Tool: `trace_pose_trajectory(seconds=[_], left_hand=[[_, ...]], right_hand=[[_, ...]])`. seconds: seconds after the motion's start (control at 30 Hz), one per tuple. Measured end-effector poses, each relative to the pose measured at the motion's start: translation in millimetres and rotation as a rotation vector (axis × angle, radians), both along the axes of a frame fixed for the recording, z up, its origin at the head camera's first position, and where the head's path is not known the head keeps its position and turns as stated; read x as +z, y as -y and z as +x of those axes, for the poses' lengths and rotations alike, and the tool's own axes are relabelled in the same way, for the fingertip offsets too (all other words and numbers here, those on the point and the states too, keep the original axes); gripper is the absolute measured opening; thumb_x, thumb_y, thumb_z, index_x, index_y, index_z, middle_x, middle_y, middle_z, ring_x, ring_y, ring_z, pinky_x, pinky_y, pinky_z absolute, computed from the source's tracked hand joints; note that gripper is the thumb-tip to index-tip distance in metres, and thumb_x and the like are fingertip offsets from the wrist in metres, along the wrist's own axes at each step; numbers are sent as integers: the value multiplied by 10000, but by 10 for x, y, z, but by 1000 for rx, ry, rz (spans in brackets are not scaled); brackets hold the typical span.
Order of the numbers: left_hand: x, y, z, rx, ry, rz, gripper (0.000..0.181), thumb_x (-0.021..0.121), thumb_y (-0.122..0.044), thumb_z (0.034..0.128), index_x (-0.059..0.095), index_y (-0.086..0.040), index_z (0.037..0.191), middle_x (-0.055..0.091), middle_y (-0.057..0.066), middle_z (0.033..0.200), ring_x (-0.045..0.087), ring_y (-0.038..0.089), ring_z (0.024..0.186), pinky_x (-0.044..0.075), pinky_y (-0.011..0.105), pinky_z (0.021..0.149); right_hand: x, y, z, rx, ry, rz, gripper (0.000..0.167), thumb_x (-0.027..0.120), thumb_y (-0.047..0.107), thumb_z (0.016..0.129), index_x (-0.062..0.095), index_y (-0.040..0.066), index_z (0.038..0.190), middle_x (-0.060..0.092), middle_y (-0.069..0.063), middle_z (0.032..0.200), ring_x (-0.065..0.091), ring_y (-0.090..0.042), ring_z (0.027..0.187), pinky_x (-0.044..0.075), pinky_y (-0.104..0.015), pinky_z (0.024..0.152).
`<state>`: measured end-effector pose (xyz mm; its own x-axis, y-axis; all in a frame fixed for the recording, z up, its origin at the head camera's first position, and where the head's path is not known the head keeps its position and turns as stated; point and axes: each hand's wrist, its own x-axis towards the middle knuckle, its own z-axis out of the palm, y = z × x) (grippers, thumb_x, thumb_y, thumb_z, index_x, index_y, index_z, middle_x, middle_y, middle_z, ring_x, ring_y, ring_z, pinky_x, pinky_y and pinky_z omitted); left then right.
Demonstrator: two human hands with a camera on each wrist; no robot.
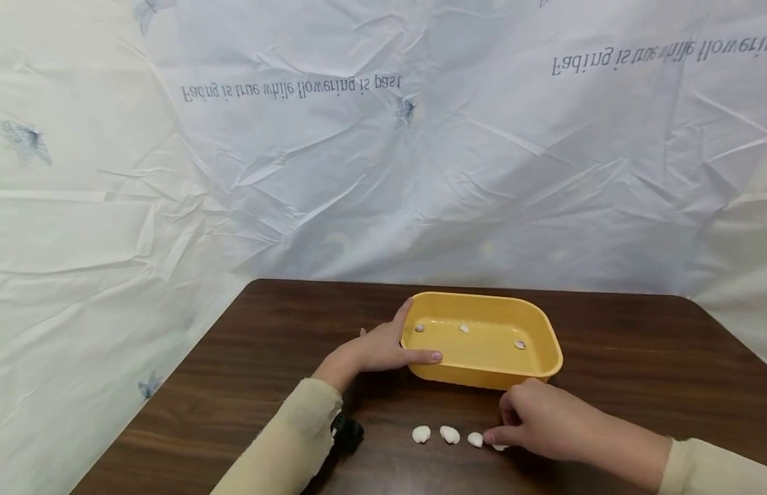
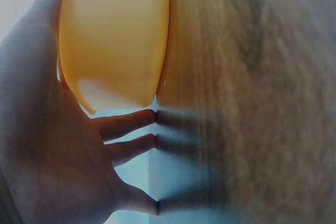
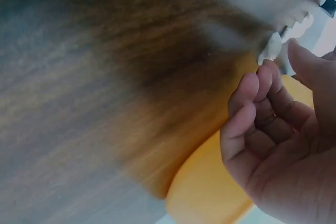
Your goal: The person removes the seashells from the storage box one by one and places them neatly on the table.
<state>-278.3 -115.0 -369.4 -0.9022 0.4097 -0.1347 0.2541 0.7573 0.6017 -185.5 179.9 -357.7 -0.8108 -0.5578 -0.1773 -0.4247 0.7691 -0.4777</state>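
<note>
A yellow plastic basin [image 1: 482, 377] stands on the table, with three small shells inside, one of them a pale shell [image 1: 464, 328]. My left hand [image 1: 383, 347] holds its left end, thumb over the front rim and index finger along the side. In the left wrist view, other fingers [image 2: 128, 124] reach down to the tabletop. In front of the basin, a row holds a white scallop shell [image 1: 421, 434], a second shell [image 1: 449, 434] and a smaller shell [image 1: 475, 439]. My right hand [image 1: 535, 419] has its thumb and curled fingers at the row's rightmost shell [image 3: 271, 49], partly hidden in the head view.
The dark wooden table [image 1: 284, 330] carries everything. A black strap piece [image 1: 348, 433] sits at the left wrist. Behind the table hangs a creased white cloth [image 1: 359, 172] printed with lettering and butterflies.
</note>
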Motion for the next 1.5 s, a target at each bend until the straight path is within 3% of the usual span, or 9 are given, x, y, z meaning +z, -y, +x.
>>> trace_pose_trajectory(seconds=[0.23, 0.4, 0.5, 0.73, 0.93, 1.03, 1.17, 1.33, 1.5], left_hand=[[17, -5, -17, -9, -5, 14, 1274, 661, -829, 840, -87, -297, 1724, 525, 136, 1603, 430, 313, 1556, 93, 794, 1242], [8, 12, -17, 3, -2, 6, 1269, 660, -832, 837, -77, -304, 1725, 512, 142, 1618, 439, 305, 1551, 118, 777, 1250], [9, 15, -8, 10, 1, -2, 1269, 653, -844, 834, -77, -313, 1725, 500, 137, 1632, 439, 301, 1551, 121, 767, 1256], [10, 24, -10, 12, -6, 11, 1255, 656, -846, 834, -65, -331, 1723, 608, 97, 1518, 508, 315, 1496, 114, 804, 1231], [-13, 30, 17, 6, 8, 21, 1240, 657, -838, 841, -65, -346, 1721, 566, 86, 1585, 493, 321, 1515, 98, 822, 1218], [-36, 16, 23, -2, 12, 25, 1229, 659, -831, 846, -77, -369, 1715, 584, 78, 1570, 493, 310, 1517, 99, 815, 1225], [-38, -6, 19, -3, 1, 20, 1226, 658, -835, 842, -80, -385, 1712, 570, 77, 1585, 479, 305, 1529, 110, 805, 1232], [-9, -16, 17, -8, -2, 24, 1224, 658, -838, 839, -91, -408, 1706, 565, 78, 1587, 460, 313, 1540, 93, 803, 1235], [-13, 7, 11, -9, -1, 24, 1228, 655, -840, 841, -100, -402, 1705, 571, 69, 1580, 466, 309, 1536, 89, 804, 1234]], right_hand=[[56, -45, -33, 109, 12, -37, 198, 883, 294, 879, 696, 250, 925, 565, 115, 763, 486, 16, 667, 430, -235, 608], [44, 0, -5, 107, -15, -32, 234, 884, 332, 876, 665, 270, 821, 544, 149, 676, 477, 24, 599, 425, -222, 558], [196, 88, -56, 95, -7, -76, 260, 866, 397, 892, 673, 253, 792, 576, 145, 679, 506, 6, 591, 448, -233, 545], [656, 321, -651, -45, 24, -169, 176, 774, 285, 984, 743, 114, 959, 667, -55, 763, 593, -184, 618, 501, -321, 554], [386, 364, -1179, -107, -53, 15, 319, 732, 175, 1016, 712, -31, 1258, 746, -167, 1082, 693, -210, 781, 576, -335, 658], [207, 399, -1305, -84, -112, 113, 182, 709, 130, 1009, 772, -24, 1085, 709, -80, 869, 600, -135, 671, 508, -287, 625], [90, 472, -1355, -73, -177, 154, 173, 680, 58, 973, 751, 44, 815, 538, 15, 661, 447, -118, 608, 401, -280, 609], [114, 527, -1318, -96, -193, 173, 80, 692, 42, 970, 766, 34, 942, 732, -60, 883, 628, -159, 767, 549, -341, 724], [157, 542, -1275, -118, -122, 170, 107, 743, 122, 966, 748, 74, 871, 711, -33, 824, 619, -151, 729, 521, -312, 688]])
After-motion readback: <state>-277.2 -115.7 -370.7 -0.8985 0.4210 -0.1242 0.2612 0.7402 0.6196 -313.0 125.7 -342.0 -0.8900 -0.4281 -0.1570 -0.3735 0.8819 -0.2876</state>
